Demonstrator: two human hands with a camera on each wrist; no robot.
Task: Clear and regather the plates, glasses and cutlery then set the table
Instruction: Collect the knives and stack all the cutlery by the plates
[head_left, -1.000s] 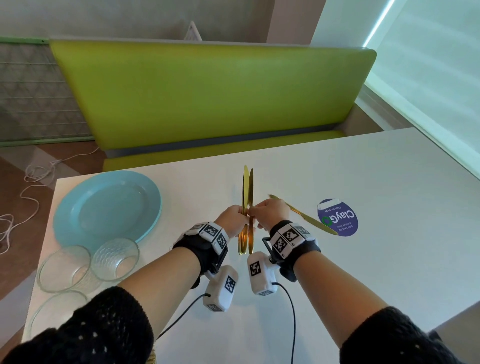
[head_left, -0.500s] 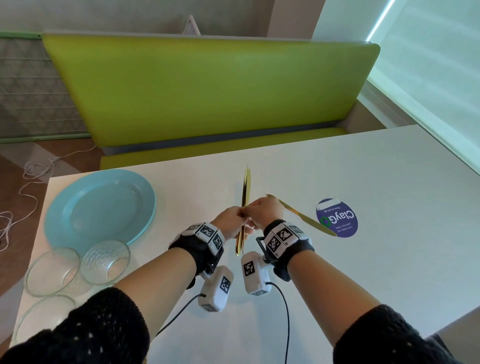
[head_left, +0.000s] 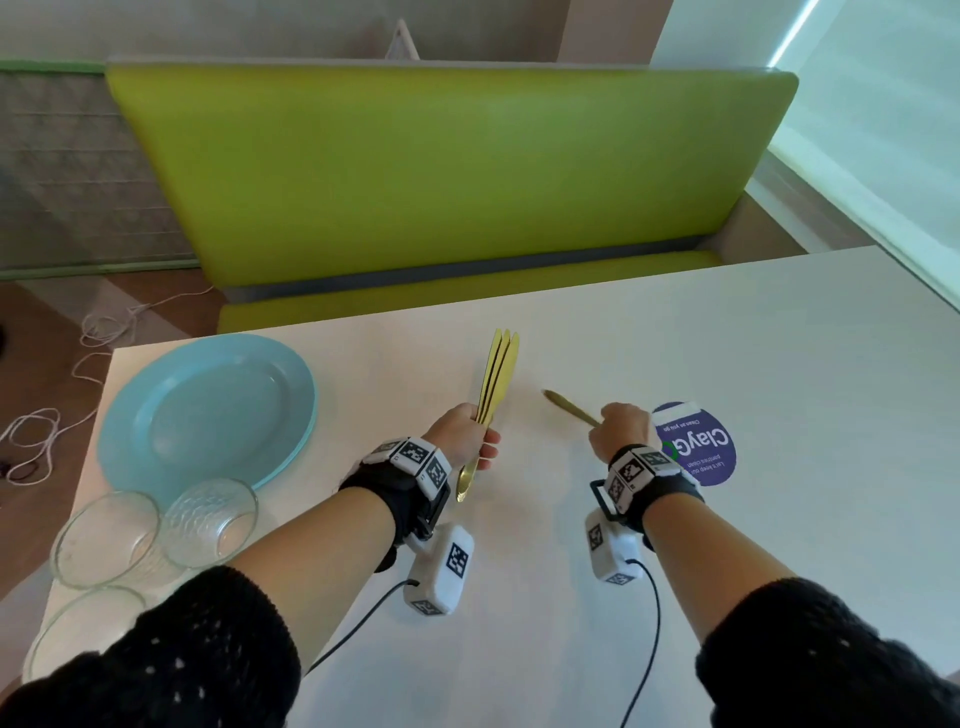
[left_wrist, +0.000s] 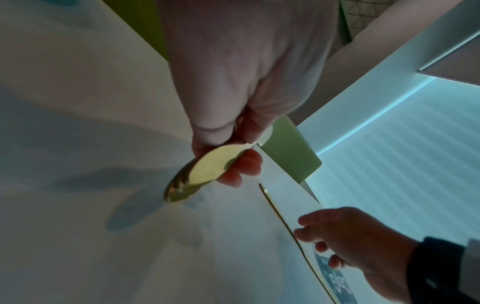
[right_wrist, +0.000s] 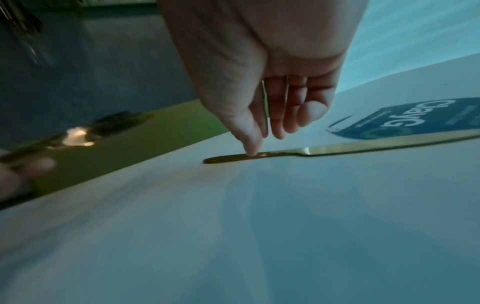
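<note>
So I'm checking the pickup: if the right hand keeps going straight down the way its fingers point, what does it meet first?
The gold knife lying on the table. The right hand has its fingers pointing down, and the thumb tip looks already on the knife's handle end, though actual contact is hard to confirm.

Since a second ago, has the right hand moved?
Yes. The right hand has left the cutlery bundle in the left hand and gone right, toward the purple sticker, touching the knife there.
</note>
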